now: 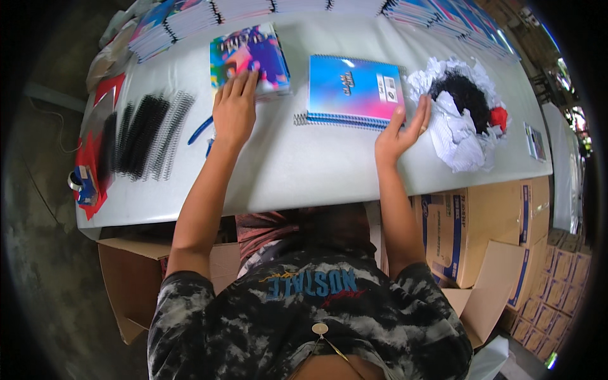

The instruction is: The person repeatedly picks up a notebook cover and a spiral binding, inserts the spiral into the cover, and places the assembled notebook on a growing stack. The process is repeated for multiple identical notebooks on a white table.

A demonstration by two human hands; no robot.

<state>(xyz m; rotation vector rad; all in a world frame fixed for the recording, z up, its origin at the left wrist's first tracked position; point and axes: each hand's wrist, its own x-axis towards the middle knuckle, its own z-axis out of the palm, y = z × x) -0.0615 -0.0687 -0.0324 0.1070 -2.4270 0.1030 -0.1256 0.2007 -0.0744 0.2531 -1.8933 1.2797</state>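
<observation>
My left hand (234,111) lies with its fingers stretched over the near edge of a stack of brightly printed covered pages (269,54); no coil shows on its visible edges. Blue handles of a tool (201,130), perhaps pliers, stick out beside that wrist. To the right, a small pile of spiral-bound notebooks (348,85) has a blue and pink cover on top. My right hand (400,134) is at the pile's near right corner, thumb and fingers apart, gripping nothing. Whether its thumb touches the cover I cannot tell.
Black plastic binding coils (149,136) lie at the left, near red wrapping (95,190) and a tape roll (76,182). Crumpled white paper with black coil scraps (459,101) sits at the right. Stacked notebooks (297,6) line the far edge. Cardboard boxes (481,228) stand below the table.
</observation>
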